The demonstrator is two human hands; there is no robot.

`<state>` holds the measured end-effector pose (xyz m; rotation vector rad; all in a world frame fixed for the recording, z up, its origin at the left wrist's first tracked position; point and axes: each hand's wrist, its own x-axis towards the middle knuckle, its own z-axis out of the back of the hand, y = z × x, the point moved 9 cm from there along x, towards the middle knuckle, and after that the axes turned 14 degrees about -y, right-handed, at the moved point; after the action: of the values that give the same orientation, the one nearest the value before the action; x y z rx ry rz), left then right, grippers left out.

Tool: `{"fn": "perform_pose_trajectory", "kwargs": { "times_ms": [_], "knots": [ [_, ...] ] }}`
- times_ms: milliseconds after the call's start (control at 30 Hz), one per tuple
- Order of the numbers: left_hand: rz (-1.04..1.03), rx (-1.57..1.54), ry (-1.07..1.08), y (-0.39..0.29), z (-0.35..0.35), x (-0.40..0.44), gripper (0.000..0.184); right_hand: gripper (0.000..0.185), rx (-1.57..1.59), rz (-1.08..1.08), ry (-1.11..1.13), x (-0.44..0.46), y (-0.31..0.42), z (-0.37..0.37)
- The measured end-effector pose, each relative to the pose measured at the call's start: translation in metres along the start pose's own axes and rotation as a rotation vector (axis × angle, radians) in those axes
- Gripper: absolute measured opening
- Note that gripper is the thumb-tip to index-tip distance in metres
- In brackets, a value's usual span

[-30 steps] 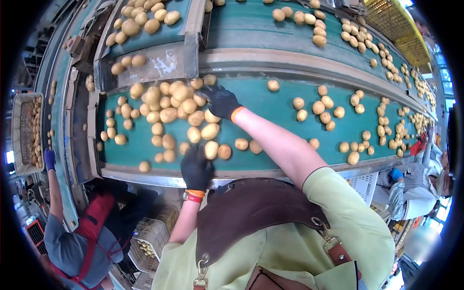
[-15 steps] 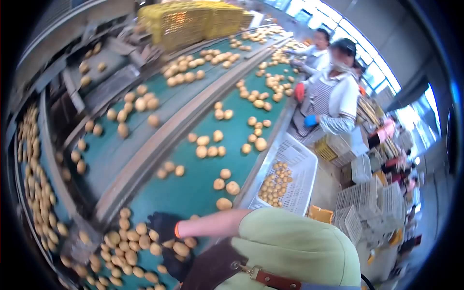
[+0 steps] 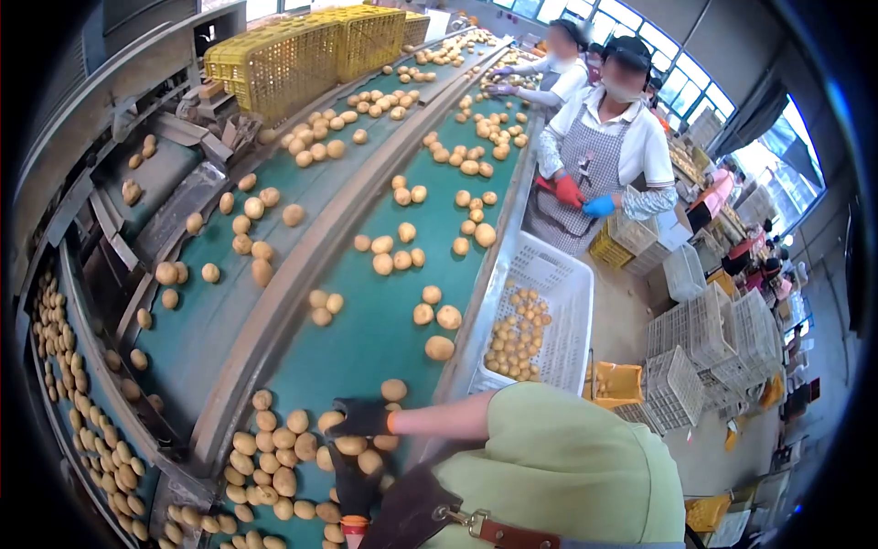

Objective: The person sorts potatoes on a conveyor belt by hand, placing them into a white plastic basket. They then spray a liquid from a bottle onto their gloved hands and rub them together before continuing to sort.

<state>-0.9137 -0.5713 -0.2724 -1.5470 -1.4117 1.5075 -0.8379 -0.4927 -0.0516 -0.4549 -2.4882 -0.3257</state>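
bending over a green belt (image 3: 366, 320) in a pale green shirt (image 3: 558, 448) and dark apron (image 3: 412, 508), with an orange band (image 3: 354, 521) at each wrist. reaching across from the side with the right hand (image 3: 361, 418), gloved in black, just beside and partly over potatoes (image 3: 284, 480). keeping the left hand (image 3: 355, 480), also black-gloved, nearer the body, among the same potatoes and close to the right one. cannot tell for either hand whether the fingers are grasping or released, with the tips lost among potatoes and dark glove cloth.

finding the potatoes bunched thickly at the near end of the belt, some touching, then spread in small loose groups toward the far end. looking past a long divider (image 3: 334, 229) to a second belt (image 3: 201, 339), also carrying scattered potatoes, with yellow crates (image 3: 283, 73) along its far side. seeing beside the green belt a white basket (image 3: 562, 339), partly filled with smaller potatoes. facing, beyond that basket, a co-worker in a checked apron (image 3: 585, 169), with a red glove (image 3: 570, 190) and a blue glove (image 3: 599, 207) held together at the front. noting stacked pale crates (image 3: 672, 384) on the floor farther right.
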Motion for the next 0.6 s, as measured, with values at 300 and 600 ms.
{"fn": "perform_pose_trajectory", "kwargs": {
  "times_ms": [300, 600],
  "knots": [
    [-0.097, 0.186, 0.142, 0.002, 0.044, 0.044, 0.072, 0.056, -0.546, 0.182, 0.04, -0.099, 0.012, 0.171],
    [-1.052, 1.268, -0.165, -0.218, 0.026, 0.11, 0.051, 0.025, -1.417, 0.473, -0.785, 0.065, 0.124, 0.133]
  ]
}}
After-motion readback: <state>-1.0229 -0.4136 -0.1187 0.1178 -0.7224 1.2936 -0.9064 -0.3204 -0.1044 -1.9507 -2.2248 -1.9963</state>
